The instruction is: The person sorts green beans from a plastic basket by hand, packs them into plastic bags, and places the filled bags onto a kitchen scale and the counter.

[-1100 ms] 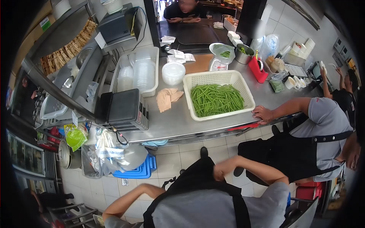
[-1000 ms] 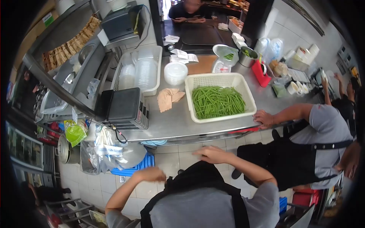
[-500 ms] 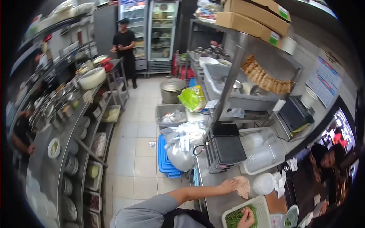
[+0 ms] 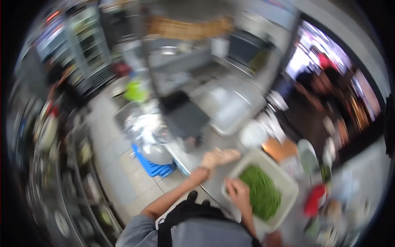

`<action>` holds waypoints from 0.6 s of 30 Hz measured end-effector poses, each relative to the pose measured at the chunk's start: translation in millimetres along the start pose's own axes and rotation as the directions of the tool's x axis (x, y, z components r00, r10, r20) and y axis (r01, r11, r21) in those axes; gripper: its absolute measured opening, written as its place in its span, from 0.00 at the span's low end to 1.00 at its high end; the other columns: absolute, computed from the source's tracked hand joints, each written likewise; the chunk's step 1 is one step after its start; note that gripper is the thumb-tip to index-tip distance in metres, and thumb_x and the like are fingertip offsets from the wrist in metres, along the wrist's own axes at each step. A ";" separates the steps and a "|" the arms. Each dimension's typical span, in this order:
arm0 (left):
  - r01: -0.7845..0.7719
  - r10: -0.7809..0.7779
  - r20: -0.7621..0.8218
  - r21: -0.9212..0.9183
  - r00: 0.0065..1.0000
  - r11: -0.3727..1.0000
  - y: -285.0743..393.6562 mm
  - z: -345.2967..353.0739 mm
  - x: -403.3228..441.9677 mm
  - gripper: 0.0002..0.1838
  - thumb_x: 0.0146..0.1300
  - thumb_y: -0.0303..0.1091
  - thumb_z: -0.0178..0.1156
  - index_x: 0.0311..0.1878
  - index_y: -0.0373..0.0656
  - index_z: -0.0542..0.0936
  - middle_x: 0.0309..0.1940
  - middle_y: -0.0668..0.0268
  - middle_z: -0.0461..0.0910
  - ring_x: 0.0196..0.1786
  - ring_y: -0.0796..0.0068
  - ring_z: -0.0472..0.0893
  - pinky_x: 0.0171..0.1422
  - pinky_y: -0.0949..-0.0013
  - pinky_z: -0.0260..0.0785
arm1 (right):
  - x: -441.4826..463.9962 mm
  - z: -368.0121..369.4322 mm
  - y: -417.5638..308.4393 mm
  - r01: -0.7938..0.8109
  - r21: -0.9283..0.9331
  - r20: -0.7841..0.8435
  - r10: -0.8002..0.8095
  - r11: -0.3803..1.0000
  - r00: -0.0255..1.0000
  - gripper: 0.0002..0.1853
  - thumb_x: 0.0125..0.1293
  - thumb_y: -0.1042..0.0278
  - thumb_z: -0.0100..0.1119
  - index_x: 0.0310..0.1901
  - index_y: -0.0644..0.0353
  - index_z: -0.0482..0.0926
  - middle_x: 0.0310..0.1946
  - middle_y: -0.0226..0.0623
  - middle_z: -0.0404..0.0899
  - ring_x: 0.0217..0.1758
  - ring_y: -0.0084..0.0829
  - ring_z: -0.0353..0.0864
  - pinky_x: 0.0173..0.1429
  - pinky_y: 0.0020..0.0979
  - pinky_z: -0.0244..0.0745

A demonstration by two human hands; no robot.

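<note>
My left hand (image 4: 211, 159) is closed on a peach-coloured cloth (image 4: 230, 155) on the steel counter (image 4: 214, 181). Just right of the cloth stands a pale plastic basket (image 4: 289, 202) filled with long green beans (image 4: 263, 193). My right hand (image 4: 238, 191) is at the basket's left rim, its fingers bent and pressed together; blur hides whether anything is between them. White containers (image 4: 253, 133) stand behind the basket, beside an orange-brown board (image 4: 281, 150).
A black box (image 4: 185, 117) and a translucent tub (image 4: 230, 105) sit further back on the counter. On the floor to the left are a blue crate (image 4: 150, 162) and plastic bags (image 4: 144, 127). A person (image 4: 321, 84) is beyond the opening at right; another (image 4: 63, 82) stands near the fridges.
My view has swung to the right and is now smeared by motion. My right hand has shifted from above the beans to the basket's left rim. The left hand stays with the cloth.
</note>
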State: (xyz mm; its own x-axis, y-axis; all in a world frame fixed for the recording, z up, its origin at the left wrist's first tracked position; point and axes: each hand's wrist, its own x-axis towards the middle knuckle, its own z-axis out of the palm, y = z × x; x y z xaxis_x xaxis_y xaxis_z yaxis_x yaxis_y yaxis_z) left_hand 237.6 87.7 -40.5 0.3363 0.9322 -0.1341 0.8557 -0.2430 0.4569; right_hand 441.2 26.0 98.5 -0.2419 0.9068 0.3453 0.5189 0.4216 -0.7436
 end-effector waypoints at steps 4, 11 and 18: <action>-0.271 0.271 -0.036 -0.246 0.962 0.931 51.4 -35.0 41.2 0.13 0.58 0.36 0.56 0.41 0.37 0.76 0.37 0.51 0.78 0.41 0.54 0.78 0.46 0.57 0.70 | -28.0 -97.4 1.9 -0.211 -0.046 -0.478 0.164 0.976 0.863 0.06 0.61 0.76 0.54 0.36 0.68 0.79 0.35 0.45 0.81 0.37 0.37 0.81 0.44 0.30 0.72; -0.438 0.342 -0.283 -0.430 0.896 0.789 135.7 18.4 120.4 0.35 0.58 0.25 0.55 0.68 0.37 0.52 0.66 0.46 0.55 0.67 0.54 0.59 0.67 0.63 0.54 | -106.5 -154.0 -25.4 -0.461 -0.025 -0.865 0.212 0.887 0.455 0.07 0.63 0.75 0.52 0.38 0.67 0.79 0.33 0.44 0.80 0.37 0.35 0.80 0.44 0.29 0.70; -0.200 0.324 -0.010 -0.804 0.946 0.560 137.9 28.2 139.9 0.36 0.60 0.19 0.49 0.70 0.40 0.47 0.69 0.53 0.50 0.70 0.63 0.54 0.71 0.68 0.46 | -205.5 -122.1 109.7 -0.828 -0.376 -0.798 0.310 0.415 0.517 0.28 0.59 0.74 0.53 0.62 0.61 0.60 0.49 0.54 0.71 0.43 0.54 0.76 0.47 0.43 0.71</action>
State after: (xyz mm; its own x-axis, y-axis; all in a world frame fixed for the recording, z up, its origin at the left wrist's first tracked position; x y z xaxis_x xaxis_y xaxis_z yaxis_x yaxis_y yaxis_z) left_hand 413.8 177.0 -21.1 0.5916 0.8057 0.0297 0.0955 -0.1066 0.9897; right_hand 647.9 -114.0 15.9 0.6898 0.6005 0.4045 0.7240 -0.5757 -0.3799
